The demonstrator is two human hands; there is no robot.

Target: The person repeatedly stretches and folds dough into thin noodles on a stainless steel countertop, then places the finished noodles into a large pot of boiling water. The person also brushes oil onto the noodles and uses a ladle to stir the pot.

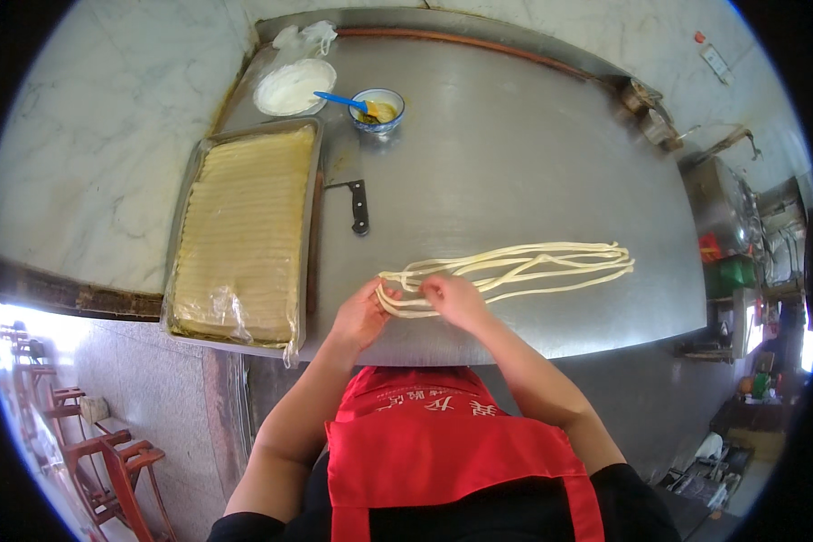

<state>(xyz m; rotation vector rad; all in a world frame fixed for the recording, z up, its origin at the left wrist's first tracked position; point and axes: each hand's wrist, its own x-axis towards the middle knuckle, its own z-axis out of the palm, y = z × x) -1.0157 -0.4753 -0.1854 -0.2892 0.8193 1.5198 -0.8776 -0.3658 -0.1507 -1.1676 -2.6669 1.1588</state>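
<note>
Several long strands of pale dough (549,264) stretch to the right across the steel worktop (501,176), roughly side by side and crossing in places. My left hand (364,313) grips their gathered left ends between thumb and fingers, close to the table's front edge. Just to its right, my right hand (452,298) is over the strands with its fingers curled. Its fingertips are partly hidden, so whether it pinches a strand is unclear. Strand loops pass around and under both hands.
Left of my hands stands a metal tray (309,203) of dough rolls under plastic film. Behind lie a black-handled knife (359,206), a patterned bowl (391,127) of oily liquid with a blue brush (342,99), and a bowl of white powder (288,88). Metal containers (654,125) stand at the far right.
</note>
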